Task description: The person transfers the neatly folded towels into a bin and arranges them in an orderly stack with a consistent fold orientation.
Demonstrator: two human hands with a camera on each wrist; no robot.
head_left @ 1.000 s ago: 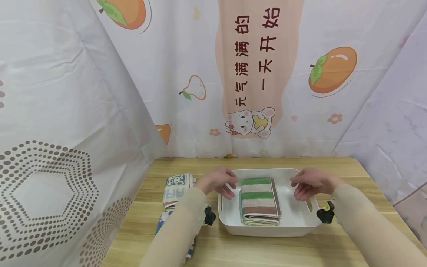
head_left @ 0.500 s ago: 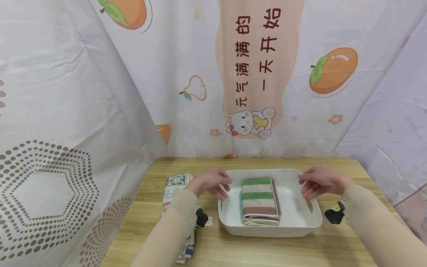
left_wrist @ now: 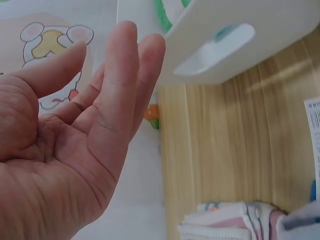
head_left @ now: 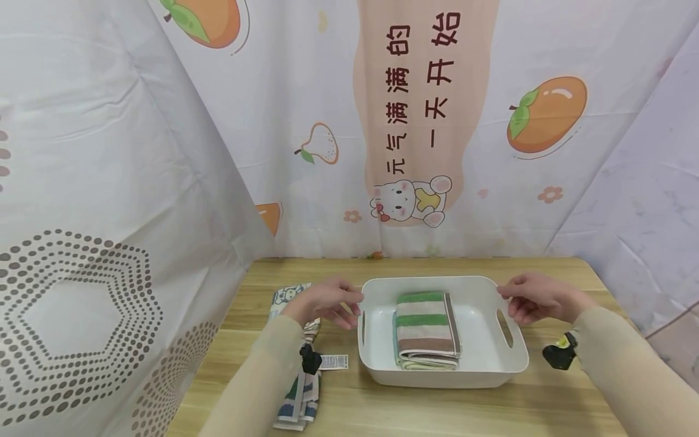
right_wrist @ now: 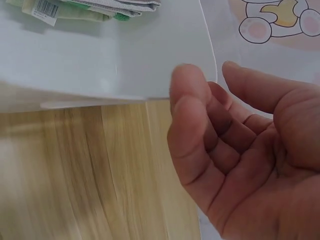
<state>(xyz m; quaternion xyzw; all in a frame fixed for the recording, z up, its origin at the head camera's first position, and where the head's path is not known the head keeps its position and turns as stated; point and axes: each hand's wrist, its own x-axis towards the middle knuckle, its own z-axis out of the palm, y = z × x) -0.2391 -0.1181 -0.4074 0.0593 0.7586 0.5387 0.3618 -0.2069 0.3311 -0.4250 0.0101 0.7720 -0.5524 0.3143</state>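
Observation:
A white plastic basin (head_left: 437, 379) with oval handle holes stands on the table. Inside it lies a folded towel (head_left: 423, 321) striped green, white and brown. My left hand (head_left: 327, 300) is just outside the basin's left rim; the left wrist view shows the fingers of that left hand (left_wrist: 95, 120) extended and the palm bare. At the right rim, my right hand (head_left: 540, 298) has its fingertips close to the edge. In the right wrist view, the right hand (right_wrist: 240, 145) is loosely bent, thumb apart from the fingers, with nothing between them.
Left of the basin, several folded towels (head_left: 299, 400) lie in a row, partly hidden by my left sleeve. A white label (head_left: 334, 362) sticks out from them. A printed curtain (head_left: 327, 182) hangs behind the wooden table (head_left: 415, 413).
Both hands have moved apart and outward, from over the basin to its left and right rims. The striped towel in the basin has stayed put.

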